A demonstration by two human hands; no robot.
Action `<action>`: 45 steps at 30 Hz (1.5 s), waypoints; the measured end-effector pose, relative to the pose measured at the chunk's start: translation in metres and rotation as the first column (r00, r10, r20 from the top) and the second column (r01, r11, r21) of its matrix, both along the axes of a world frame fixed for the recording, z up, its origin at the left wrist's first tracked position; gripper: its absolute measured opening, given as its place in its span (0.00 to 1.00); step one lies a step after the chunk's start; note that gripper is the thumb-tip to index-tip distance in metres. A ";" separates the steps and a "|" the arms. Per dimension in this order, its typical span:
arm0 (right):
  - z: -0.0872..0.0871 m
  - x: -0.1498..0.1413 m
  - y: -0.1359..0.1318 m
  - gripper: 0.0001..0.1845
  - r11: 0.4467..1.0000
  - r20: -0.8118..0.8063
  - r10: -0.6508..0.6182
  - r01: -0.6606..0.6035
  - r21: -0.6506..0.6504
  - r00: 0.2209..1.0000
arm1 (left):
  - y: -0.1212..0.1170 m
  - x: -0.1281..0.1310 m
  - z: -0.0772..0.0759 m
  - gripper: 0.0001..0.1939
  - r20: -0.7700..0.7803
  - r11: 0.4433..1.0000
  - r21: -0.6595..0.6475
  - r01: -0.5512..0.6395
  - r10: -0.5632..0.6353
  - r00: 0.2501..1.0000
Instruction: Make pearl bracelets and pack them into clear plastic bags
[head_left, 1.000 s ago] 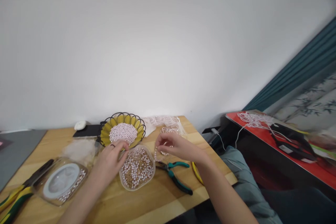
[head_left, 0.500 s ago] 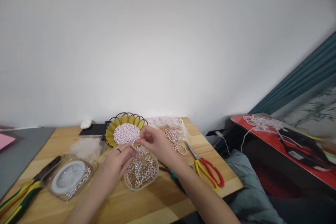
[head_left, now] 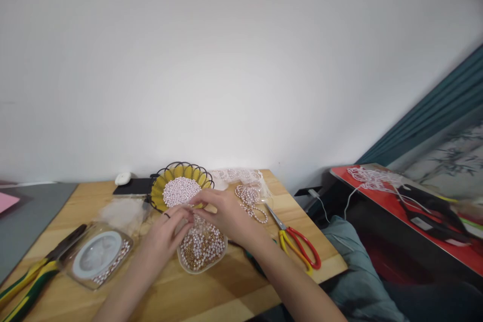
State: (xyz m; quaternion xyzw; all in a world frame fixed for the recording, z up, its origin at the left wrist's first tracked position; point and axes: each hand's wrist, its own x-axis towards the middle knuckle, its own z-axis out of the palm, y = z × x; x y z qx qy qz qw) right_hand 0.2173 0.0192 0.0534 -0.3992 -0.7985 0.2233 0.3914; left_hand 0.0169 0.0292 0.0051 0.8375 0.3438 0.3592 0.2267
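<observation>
My left hand point(head_left: 166, 231) and my right hand point(head_left: 222, 214) meet fingertip to fingertip above a clear plastic tub point(head_left: 204, 251) full of gold and pearl beads. Both pinch together around something too small to make out. A black ring sits on a left finger. Just behind the hands stands a yellow wire-rimmed dish point(head_left: 181, 190) heaped with pale pearl beads. Strung pearl strands point(head_left: 251, 201) lie to the right of my right hand.
Red-and-yellow scissors point(head_left: 298, 244) lie at the wooden table's point(head_left: 181, 292) right edge. A clear box with a white spool point(head_left: 96, 256) and green-yellow pliers point(head_left: 28, 282) sit at left. Teal pliers are partly under my right forearm. A red side table point(head_left: 407, 216) with cords stands right.
My right hand has left the pearl strands and come left to meet my left hand over the bead tub. The view shifted, and the scissors have come into sight.
</observation>
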 end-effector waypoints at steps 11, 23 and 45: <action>-0.012 0.009 -0.006 0.11 0.980 -0.218 -0.164 0.134 -0.147 0.962 | 0.001 -0.003 -0.002 0.06 0.160 0.998 -0.047 -0.029 0.037 0.986; -0.029 0.004 -0.005 0.06 0.920 -0.394 -0.138 -0.030 -0.391 0.909 | 0.000 0.000 -0.004 0.04 0.311 0.970 -0.243 0.004 0.074 0.948; -0.017 0.018 -0.024 0.11 0.886 -0.489 -0.053 -0.185 -0.425 0.871 | -0.015 -0.022 0.025 0.11 0.221 0.990 -0.140 0.005 0.027 0.975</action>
